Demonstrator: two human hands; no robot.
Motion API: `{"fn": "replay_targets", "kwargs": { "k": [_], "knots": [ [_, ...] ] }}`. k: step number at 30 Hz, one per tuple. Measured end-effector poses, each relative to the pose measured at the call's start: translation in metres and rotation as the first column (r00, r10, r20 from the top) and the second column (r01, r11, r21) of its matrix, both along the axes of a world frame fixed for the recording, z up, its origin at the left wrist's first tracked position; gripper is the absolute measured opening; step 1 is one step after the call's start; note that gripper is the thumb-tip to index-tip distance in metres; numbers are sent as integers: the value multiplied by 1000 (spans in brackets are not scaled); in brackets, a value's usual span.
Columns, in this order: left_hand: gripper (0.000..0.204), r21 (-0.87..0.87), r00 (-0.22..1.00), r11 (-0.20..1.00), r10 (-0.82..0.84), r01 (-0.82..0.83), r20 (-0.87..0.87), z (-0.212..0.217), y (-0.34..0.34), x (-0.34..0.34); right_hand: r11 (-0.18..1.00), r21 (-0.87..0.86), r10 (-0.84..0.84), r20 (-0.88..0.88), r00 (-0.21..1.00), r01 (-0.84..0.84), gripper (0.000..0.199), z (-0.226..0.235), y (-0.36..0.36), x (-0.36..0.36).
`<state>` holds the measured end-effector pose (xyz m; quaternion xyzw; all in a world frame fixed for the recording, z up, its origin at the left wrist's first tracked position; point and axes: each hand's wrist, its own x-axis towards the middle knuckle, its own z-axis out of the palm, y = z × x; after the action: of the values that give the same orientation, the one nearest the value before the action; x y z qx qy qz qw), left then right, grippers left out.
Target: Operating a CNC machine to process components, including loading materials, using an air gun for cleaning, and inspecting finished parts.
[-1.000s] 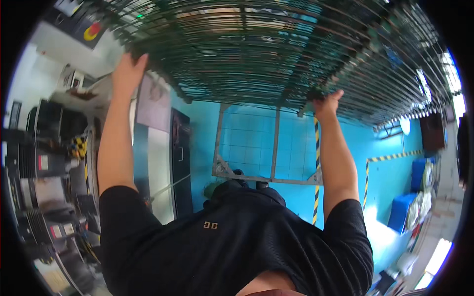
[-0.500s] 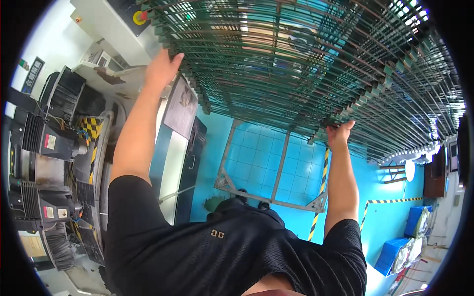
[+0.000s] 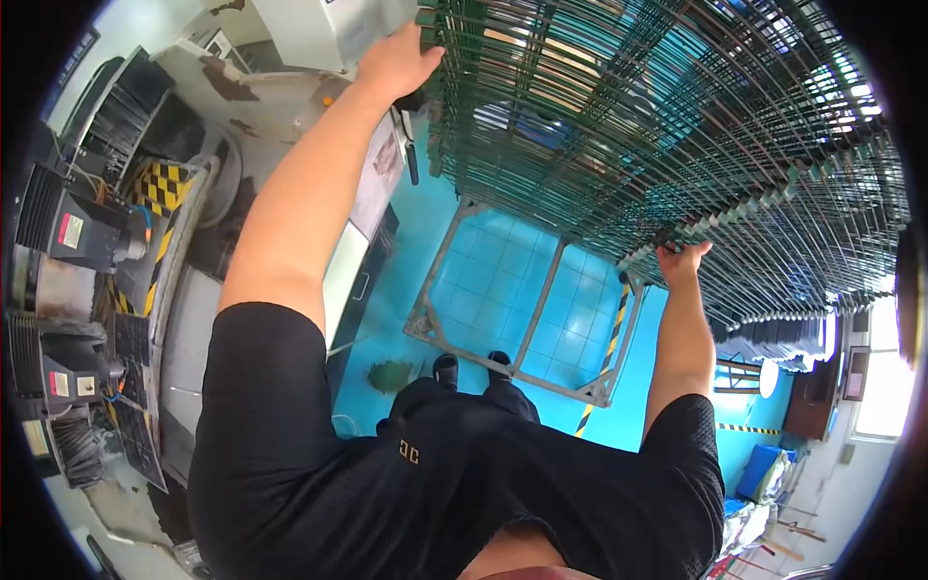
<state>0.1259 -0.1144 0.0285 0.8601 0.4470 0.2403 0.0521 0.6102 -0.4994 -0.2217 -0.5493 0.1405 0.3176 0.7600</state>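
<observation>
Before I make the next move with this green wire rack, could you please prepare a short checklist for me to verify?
1. Left hand at the left edge of the green wire rack: ok.
2. Right hand at its lower edge: ok.
3. Firmness of both holds: cannot tell.
4. Shoes clear of the grey metal frame: cannot tell; they appear close to its near bar.
5. Floor beside the shoes unmarked: not ok; a dark green patch shows at left.

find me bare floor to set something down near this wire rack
Bare blue floor shows inside the grey metal frame, either side of its crossbar, and between frame and dark cabinet. Crowded: the green wire rack between left hand and right hand, and the machinery at far left.
</observation>
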Motion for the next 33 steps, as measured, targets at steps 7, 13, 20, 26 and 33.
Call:
{"fn": "replay_targets", "kwargs": {
  "k": [7,13,20,26,33],
  "knots": [
    [56,-19,999,999,-31,32,25,-14,23,36,1000,12,-16,-10,1000,16,104,-11,6,41],
    [60,-150,998,987,58,-61,-25,-26,35,30,994,-107,-38,1,999,37,98,7,26,27],
    [57,-56,997,996,73,-75,-39,-29,59,23,977,-193,94,21,995,-89,95,23,38,27],
    [43,-198,994,977,92,-79,60,-25,61,45,980,-137,150,46,988,-143,100,18,45,50],
    [35,-325,978,946,58,10,198,-18,65,34,989,-92,121,52,991,-116,94,25,59,53]
  ]
}}
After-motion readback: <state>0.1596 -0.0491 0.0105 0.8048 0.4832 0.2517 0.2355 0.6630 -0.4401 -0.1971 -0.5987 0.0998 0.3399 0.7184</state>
